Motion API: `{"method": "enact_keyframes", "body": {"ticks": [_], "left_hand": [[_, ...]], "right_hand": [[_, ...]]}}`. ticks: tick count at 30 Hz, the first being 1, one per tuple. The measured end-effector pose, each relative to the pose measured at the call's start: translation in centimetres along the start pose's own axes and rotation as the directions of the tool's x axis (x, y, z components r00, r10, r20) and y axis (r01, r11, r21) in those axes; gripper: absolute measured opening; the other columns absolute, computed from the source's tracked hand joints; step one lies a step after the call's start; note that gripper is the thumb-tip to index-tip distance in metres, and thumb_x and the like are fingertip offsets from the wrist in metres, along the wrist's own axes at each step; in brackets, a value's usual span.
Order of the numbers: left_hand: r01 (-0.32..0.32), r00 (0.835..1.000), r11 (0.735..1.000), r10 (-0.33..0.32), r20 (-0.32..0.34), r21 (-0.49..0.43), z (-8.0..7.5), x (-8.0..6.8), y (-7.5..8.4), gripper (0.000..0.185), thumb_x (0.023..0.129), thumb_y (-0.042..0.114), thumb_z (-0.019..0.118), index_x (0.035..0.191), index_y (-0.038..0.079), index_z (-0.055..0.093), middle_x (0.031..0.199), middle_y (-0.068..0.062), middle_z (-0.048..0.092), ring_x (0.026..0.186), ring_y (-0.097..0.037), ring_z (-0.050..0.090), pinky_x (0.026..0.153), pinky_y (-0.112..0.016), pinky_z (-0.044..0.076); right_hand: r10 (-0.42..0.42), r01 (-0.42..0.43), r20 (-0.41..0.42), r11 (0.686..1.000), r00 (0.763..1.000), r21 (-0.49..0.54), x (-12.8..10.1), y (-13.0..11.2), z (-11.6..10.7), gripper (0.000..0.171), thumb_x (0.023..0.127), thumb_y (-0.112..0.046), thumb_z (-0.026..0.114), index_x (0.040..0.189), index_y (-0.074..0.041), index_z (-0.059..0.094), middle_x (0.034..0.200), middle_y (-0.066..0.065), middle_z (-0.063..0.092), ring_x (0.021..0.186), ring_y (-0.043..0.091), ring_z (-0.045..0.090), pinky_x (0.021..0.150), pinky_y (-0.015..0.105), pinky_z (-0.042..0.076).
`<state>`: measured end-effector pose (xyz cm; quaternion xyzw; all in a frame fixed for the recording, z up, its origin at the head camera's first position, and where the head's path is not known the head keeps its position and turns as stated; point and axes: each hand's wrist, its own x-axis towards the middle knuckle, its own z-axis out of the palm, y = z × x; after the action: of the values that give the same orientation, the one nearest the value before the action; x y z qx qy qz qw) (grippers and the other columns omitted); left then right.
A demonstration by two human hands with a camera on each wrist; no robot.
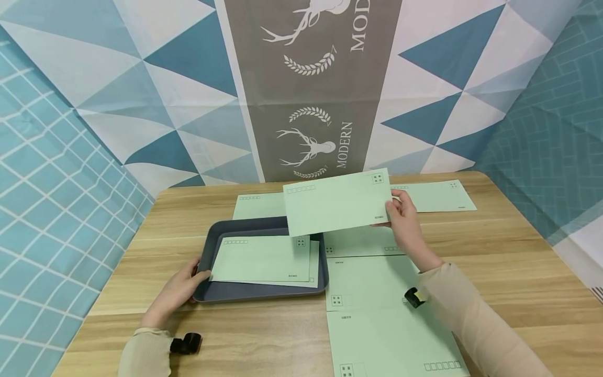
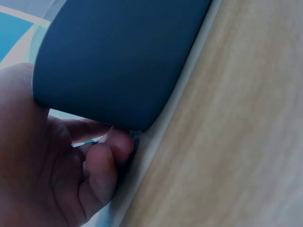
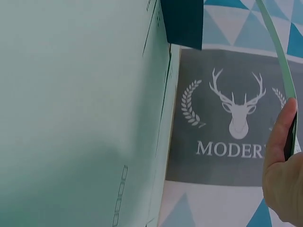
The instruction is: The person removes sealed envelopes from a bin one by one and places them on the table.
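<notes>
My right hand (image 1: 408,230) pinches a pale green envelope (image 1: 336,203) by its right end, raised and slightly tilted above the back of a dark grey tray (image 1: 264,298). In the right wrist view the envelope (image 3: 283,71) appears edge-on, a thin bent strip above the thumb. Flat inside the tray are overlapping green envelopes (image 1: 259,259). At the tray's left side, my left hand (image 1: 175,288) grips the rim, thumb over the edge. The left wrist view has the fingers (image 2: 102,172) curled close by the outer wall of the tray (image 2: 113,61), low near the tabletop.
More green envelopes lie on the wooden table (image 1: 509,272): a column to the tray's right (image 1: 372,283), one at the back right (image 1: 435,196), one behind the tray (image 1: 256,205). A patterned cloth backdrop (image 1: 320,94) with deer prints stands behind the table.
</notes>
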<state>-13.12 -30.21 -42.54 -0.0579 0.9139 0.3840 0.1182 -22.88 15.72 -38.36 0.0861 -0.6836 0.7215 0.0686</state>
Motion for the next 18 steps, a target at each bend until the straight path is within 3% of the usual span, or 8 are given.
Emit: {"method": "enact_keyframes", "body": {"ticks": [5,10,18], "left_hand": [[0.002,1.000,1.000,-0.002,-0.001,-0.001,0.0,0.0,0.1,0.060,0.094,0.034,0.044,0.140,0.001,0.024,0.122,-0.027,0.045,0.064,-0.018,0.051,0.049,-0.033,0.046],[0.006,1.000,1.000,-0.006,0.001,-0.001,0.1,-0.1,0.1,0.060,0.094,0.034,0.045,0.140,0.001,0.024,0.123,-0.028,0.044,0.065,-0.018,0.051,0.048,-0.033,0.046],[0.012,1.000,1.000,-0.012,0.009,-0.011,0.0,0.2,0.0,0.061,0.095,0.036,0.043,0.142,0.003,0.022,0.127,-0.028,0.041,0.064,-0.019,0.050,0.050,-0.033,0.046]], "right_hand": [[0.013,-0.011,-0.033,0.999,0.999,0.041,0.1,-0.2,-1.5,0.025,0.094,0.001,0.030,0.112,-0.011,0.042,0.090,-0.002,0.058,0.075,0.007,0.063,0.057,0.026,0.054],[0.032,-0.022,-0.078,0.990,0.996,0.136,0.0,-0.4,-2.8,0.034,0.087,0.009,0.026,0.109,-0.010,0.042,0.088,0.000,0.059,0.075,0.009,0.064,0.055,0.026,0.054],[0.049,-0.026,-0.108,0.979,0.993,0.204,-0.3,-0.6,-4.8,0.031,0.089,0.009,0.029,0.108,-0.011,0.044,0.085,-0.002,0.060,0.071,0.008,0.064,0.055,0.024,0.053]]}}
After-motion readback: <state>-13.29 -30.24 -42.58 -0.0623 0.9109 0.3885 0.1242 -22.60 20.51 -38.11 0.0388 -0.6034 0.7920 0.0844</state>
